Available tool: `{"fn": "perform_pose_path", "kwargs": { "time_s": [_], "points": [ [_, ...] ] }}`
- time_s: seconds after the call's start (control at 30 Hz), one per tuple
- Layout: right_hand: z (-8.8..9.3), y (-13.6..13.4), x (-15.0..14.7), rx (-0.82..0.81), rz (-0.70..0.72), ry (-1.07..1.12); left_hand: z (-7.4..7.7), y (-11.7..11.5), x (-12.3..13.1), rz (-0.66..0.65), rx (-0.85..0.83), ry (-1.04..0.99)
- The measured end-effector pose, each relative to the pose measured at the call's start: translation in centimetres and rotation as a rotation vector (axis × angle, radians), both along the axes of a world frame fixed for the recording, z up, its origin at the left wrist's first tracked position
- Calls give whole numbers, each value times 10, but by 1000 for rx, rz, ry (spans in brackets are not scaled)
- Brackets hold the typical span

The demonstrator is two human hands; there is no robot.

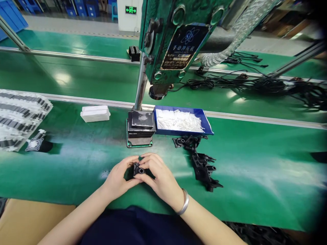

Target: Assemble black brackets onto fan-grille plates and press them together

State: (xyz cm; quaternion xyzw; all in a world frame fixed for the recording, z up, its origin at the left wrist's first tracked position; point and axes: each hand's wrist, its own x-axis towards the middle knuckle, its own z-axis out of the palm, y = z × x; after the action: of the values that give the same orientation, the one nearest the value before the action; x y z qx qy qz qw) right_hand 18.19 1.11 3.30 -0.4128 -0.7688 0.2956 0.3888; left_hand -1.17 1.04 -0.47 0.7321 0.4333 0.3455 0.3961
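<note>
Between my two hands, low over the green table, is a small black plastic part [138, 169] with a flanged plate and a round tube end. My left hand [119, 177] grips it from the left, fingers curled round its far side. My right hand [158, 173] pinches it from the right with thumb and fingers. Just beyond them stands the metal base block [141, 124] of a hand press. To the right lie several similar black plastic parts [204, 166] in a loose row. A blue tray [208, 127] filled with thin white pieces sits behind those.
The green press head [163, 41] hangs above the base on a steel post [141, 85]. Left are a white box [95, 113], a black part with white fittings [38, 143] and a stacked grey-and-white pile [22, 115]. Black cables [268, 85] lie behind the rail; a cardboard box [33, 221] is below left.
</note>
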Motion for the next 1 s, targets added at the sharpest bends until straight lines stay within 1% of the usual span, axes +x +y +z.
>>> {"fn": "perform_pose_path", "kwargs": {
  "time_s": [0.1, 0.27, 0.47, 0.53, 0.6, 0.67, 0.73, 0.8, 0.83, 0.87, 0.93, 1.0],
  "points": [
    [-3, -2, -2, -31, 9, 2, 2, -1, 1, 2, -31, -30],
    [-6, -4, -2, -22, -5, 28, 6, -1, 2, 23, -98, -57],
    [-8, -6, -5, -35, -10, 24, 8, -1, 5, 32, -73, -35],
    [-4, -4, -4, -45, 5, 3, 12, -1, 5, 35, -58, -29],
    [8, 0, 2, -38, 22, -26, 20, 2, 4, 31, -14, -25],
    [31, 9, 13, 33, 4, -44, 36, 10, 2, 21, 94, -20],
    [67, 24, 27, 175, -92, -41, 60, 24, -1, 20, 244, -23],
    [111, 47, 42, 357, -226, 14, 85, 43, -2, 46, 369, -32],
    [135, 61, 48, 447, -286, 74, 96, 54, -1, 64, 402, -35],
    [160, 78, 53, 550, -312, 141, 106, 66, 1, 80, 411, -41],
    [209, 113, 59, 690, -314, 228, 118, 88, 7, 97, 386, -62],
    [255, 144, 61, 745, -276, 216, 122, 108, 14, 94, 352, -89]
  ]
}}
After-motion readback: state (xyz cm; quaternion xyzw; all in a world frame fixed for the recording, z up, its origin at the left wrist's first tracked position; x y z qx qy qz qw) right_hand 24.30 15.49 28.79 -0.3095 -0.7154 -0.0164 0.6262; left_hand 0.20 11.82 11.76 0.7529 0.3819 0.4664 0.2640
